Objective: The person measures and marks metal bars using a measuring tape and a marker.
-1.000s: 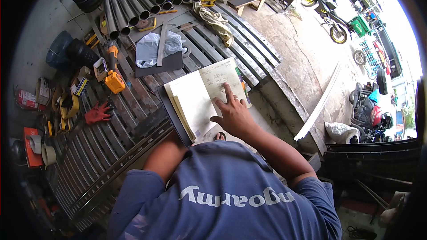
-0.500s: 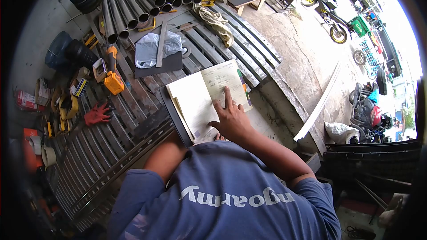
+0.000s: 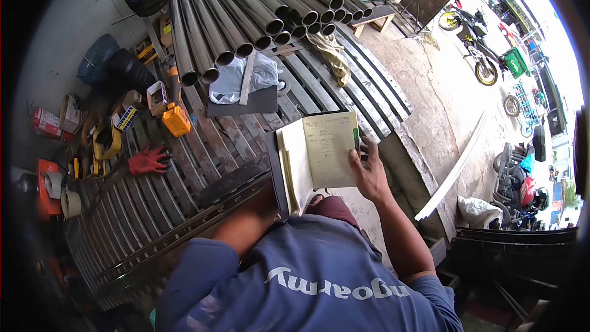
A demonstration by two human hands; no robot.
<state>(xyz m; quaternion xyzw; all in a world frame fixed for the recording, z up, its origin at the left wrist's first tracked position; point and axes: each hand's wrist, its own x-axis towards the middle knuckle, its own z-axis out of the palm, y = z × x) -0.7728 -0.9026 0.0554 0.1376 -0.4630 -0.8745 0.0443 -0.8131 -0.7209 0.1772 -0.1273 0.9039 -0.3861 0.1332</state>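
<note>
An open notebook (image 3: 332,154) with handwriting on its right page and a dark cover is tilted up in front of my body. My right hand (image 3: 370,175) is at its right edge, thumb against the page side and fingers bent around the edge. My left forearm (image 3: 246,227) runs up to the notebook's lower left, and the left hand itself is hidden behind the cover.
Metal pipes (image 3: 246,12) lie stacked on a slatted metal table (image 3: 233,141). Around them are a plastic bag (image 3: 227,80), a yellow power tool (image 3: 176,120), a red glove (image 3: 149,161) and a yellow tape (image 3: 106,142). Motorcycles (image 3: 476,49) stand at the right.
My right hand has moved from pointing on the written page to the notebook's right edge. The notebook stands more upright and is less widely open. The view has shifted, with the table items lower and farther right.
</note>
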